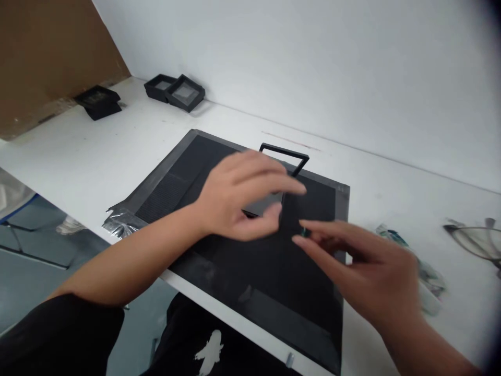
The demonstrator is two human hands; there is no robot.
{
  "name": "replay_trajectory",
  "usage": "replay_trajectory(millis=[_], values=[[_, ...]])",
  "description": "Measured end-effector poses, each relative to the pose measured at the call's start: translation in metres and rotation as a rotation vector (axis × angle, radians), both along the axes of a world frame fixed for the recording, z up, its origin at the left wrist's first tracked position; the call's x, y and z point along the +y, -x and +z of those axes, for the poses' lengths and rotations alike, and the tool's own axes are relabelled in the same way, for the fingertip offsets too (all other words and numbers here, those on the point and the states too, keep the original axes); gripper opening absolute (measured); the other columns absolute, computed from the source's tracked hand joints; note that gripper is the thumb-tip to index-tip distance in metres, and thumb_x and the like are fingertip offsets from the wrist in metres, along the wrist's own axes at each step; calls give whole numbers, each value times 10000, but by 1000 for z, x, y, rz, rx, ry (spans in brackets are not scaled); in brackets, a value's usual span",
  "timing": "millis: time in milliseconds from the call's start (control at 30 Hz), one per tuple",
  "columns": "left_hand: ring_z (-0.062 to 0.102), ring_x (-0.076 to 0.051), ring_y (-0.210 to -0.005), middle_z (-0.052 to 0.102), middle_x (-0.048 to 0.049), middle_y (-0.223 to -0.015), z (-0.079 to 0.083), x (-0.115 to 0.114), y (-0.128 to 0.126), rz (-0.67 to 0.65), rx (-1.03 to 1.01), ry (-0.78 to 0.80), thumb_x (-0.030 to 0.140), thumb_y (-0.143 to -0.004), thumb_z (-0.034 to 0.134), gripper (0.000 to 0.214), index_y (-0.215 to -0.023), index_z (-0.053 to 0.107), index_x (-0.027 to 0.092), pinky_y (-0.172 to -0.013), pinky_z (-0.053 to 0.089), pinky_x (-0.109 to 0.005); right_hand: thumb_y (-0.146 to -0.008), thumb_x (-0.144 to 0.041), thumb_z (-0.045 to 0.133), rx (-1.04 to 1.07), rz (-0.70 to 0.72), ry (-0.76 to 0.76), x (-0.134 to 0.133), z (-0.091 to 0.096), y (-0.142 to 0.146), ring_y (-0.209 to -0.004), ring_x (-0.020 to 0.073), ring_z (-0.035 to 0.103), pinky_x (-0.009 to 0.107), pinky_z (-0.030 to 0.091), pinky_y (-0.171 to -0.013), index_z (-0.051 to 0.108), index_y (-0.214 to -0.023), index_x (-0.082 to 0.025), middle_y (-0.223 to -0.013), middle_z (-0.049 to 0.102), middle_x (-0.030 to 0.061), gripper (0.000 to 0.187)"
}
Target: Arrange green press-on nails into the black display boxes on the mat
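My left hand (246,196) hovers above the black mat (235,266), thumb and fingers spread apart with nothing between them. Partly hidden beneath it is a dark box-like piece with a grey face (263,204). Behind that hand a thin black square frame (285,152) stands tilted near the mat's far edge; whether it joins the piece below I cannot tell. To the right, my right hand (376,271) pinches a tiny dark-green piece (304,232) between thumb and fingertip. It is too small to name.
Two black square trays (185,93) lie by the wall, with more stacked black pieces (99,102) at the far left. A crumpled clear wrapper (432,279) and glasses (475,241) lie on the white table (148,138) at right. The table's front edge runs below my arms.
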State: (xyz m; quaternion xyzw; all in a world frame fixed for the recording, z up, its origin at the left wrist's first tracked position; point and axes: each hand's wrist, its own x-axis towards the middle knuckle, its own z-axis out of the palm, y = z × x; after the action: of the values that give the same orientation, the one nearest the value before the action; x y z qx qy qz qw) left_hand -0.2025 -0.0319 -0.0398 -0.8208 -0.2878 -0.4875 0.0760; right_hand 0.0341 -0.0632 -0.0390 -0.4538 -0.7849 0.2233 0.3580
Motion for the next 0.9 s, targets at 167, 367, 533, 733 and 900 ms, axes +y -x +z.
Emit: replay_trajectory(millis=[167,367,533,733,900], values=[[622,-227,-1142,664,-81,-1218,-18,30,21,295,-124,241,388,-944,555,410,-1316,502,223,-1012,522,-442,-833,-334,708,-292,-62,76,50,-18,40,-668,169,639,319,484,-636,791,-1000,-244,-742,723,3,207],[609,-249,-1218,650,-103,-1310,-59,52,16,220,-143,681,477,-967,493,585,-1465,378,193,-1030,508,-432,-881,-334,605,-396,-100,48,68,-35,49,-715,198,639,332,438,-641,804,-977,-229,-808,737,39,245],[662,-237,-1126,730,-90,-1161,-59,51,9,176,-36,789,304,-933,523,478,-1381,495,139,-1043,499,-421,-893,-333,603,-385,-66,9,62,-37,40,-705,188,616,322,413,-631,809,-996,-225,-806,719,41,254],[668,-223,-1085,732,-101,-1122,-57,49,10,205,-23,783,234,-906,550,447,-1342,549,138,-1019,507,-407,-911,-368,609,-370,-49,-9,62,-42,43,-701,173,607,304,404,-630,810,-1030,-241,-782,701,29,267],[635,-222,-1075,743,-73,-1068,-58,51,12,186,5,754,188,-868,599,458,-1322,564,138,-1028,481,-413,-882,-489,653,-401,-70,-29,62,-42,46,-680,167,597,295,366,-604,817,-970,-274,-768,687,16,284]])
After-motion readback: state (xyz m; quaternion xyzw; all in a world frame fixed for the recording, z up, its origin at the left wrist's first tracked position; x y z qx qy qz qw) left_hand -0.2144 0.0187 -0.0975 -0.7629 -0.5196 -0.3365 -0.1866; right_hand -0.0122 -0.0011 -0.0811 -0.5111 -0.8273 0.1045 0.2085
